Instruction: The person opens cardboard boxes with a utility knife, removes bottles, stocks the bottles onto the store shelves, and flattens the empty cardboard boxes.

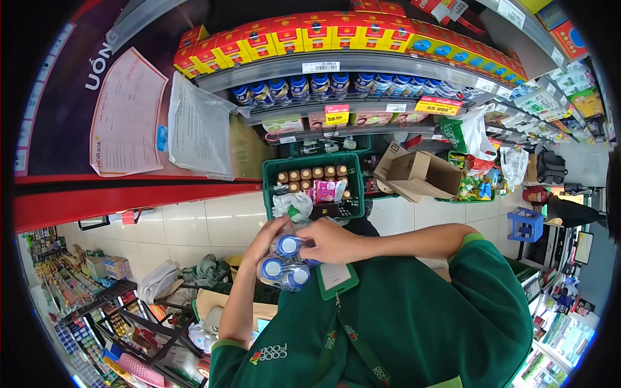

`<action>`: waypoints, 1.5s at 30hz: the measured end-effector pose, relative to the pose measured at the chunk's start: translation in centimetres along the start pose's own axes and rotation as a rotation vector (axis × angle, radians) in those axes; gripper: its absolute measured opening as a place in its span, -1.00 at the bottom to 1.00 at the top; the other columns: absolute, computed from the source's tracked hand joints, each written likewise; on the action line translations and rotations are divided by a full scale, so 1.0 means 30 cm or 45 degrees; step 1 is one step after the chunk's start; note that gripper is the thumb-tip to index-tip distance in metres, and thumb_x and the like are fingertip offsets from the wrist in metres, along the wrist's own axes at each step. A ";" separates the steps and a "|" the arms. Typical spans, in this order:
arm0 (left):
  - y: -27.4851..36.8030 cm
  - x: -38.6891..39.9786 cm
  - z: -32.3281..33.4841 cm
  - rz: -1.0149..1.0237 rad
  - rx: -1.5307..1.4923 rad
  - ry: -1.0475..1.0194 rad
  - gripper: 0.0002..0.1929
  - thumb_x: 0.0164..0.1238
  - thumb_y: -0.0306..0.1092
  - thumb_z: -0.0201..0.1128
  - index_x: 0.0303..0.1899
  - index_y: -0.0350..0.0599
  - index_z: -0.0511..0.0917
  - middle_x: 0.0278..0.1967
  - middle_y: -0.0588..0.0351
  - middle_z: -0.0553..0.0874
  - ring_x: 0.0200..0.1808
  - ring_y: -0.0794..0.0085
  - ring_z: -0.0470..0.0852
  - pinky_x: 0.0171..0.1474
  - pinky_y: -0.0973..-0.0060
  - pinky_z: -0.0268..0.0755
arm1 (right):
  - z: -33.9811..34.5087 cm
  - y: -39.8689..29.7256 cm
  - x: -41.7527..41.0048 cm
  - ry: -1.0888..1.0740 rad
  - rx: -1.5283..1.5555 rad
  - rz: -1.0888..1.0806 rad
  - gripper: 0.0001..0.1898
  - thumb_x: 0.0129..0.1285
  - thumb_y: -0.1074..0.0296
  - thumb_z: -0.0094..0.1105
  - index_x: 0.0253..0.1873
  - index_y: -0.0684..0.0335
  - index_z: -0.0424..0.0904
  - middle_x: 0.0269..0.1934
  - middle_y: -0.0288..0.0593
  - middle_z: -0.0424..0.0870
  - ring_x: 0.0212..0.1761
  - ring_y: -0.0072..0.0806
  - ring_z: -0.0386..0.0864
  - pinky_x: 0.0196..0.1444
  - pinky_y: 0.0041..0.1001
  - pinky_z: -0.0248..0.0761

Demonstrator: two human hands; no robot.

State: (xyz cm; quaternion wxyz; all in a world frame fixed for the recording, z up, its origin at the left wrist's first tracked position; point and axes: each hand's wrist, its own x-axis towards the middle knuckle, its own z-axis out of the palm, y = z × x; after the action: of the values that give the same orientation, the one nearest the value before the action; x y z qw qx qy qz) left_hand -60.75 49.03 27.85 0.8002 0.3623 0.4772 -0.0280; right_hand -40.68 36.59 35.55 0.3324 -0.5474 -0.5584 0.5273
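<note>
My left hand (266,238) is wrapped around the far left side of a pack of bottles with blue-rimmed white caps (272,268), which clear plastic holds together. Over the pack's right side bends my right hand (330,241), its thumb and fingers gripping the plastic and a bottle; some fingertips are hidden. The bottles are close to my chest, beside a green badge holder (338,281). Just beyond my hands, a green plastic basket (361,186) holds rows of brown-capped bottles (305,173), a pink packet (328,192) and a crumpled white plastic bag (294,204).
Store shelves (271,69) ahead carry red-yellow boxes (285,34) and blue-capped bottles (320,86). An open cardboard box (427,174) lies right of the basket, near another filled green basket (475,189). A blue plastic stool (526,224) stands farther right; a loaded black rack (160,330) is at lower left.
</note>
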 end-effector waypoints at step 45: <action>-0.039 -0.165 -0.051 -0.062 -0.170 0.104 -0.52 0.33 -0.06 0.46 0.08 -0.19 0.55 0.00 0.07 0.64 0.03 0.43 0.68 0.12 0.45 0.56 | -1.168 0.502 0.559 0.766 -1.666 0.225 -0.49 0.33 0.17 0.26 0.37 0.06 0.56 0.36 0.04 0.58 0.42 -0.03 0.48 0.45 -0.13 0.33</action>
State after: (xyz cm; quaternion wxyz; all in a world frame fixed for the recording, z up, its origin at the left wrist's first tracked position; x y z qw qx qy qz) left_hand -65.04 47.61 30.65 0.8015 0.2971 0.5189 -0.0006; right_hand -6.51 58.25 25.56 0.0323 -0.7987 -0.5976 -0.0635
